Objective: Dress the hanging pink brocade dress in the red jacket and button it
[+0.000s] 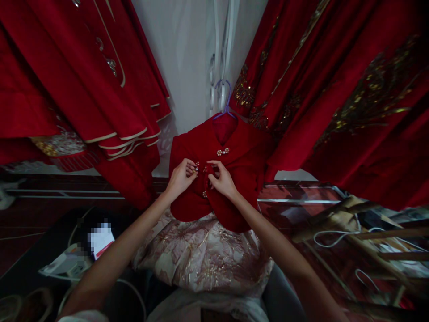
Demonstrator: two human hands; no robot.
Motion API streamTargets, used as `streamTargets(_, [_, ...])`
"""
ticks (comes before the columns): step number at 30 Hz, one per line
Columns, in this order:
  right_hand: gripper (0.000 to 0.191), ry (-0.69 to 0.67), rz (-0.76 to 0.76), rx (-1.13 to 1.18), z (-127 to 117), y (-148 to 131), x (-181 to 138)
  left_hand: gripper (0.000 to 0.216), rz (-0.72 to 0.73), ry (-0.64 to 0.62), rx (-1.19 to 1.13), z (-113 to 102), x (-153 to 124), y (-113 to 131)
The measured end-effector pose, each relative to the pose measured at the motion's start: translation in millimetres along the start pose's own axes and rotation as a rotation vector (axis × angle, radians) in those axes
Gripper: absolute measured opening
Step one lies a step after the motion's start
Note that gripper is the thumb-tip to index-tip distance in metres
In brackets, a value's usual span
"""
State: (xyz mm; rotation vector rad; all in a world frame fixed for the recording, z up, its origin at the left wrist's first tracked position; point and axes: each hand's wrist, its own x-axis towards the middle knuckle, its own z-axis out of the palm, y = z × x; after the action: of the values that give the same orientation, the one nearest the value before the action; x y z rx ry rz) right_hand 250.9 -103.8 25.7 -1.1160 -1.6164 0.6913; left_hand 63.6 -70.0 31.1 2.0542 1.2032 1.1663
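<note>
A short red velvet jacket [241,165] hangs in front of me on a blue wire hanger [224,100]. Its front has jewelled clasps; the top clasp [223,151] is fastened. My left hand [182,176] pinches the left front edge at the middle clasp. My right hand [221,179] pinches the right front edge just beside it, the two hands almost touching. A lower clasp [204,194] shows below them. Under the jacket hangs a pale floral brocade skirt [204,255].
Long red embroidered gowns hang at the left [83,80] and right [335,103], framing a white wall [187,58]. A dark surface at lower left holds a white device with cable [67,264]. Wooden slats and white cables [351,237] lie at lower right.
</note>
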Motion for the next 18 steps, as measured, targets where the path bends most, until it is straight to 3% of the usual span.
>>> streamTargets(7, [0.024,0.085,-0.039,-0.113,-2,-3,1,0.013,0.080,0.055,0.044,7,5,-3])
streamTargets(14, [0.032,0.010,0.068,0.193,0,6,8,0.019,0.107,0.028,0.054,3,8,0])
streamTargets(18, [0.031,0.005,0.042,0.171,0,4,14,0.014,0.095,0.062,0.003,1,9,-1])
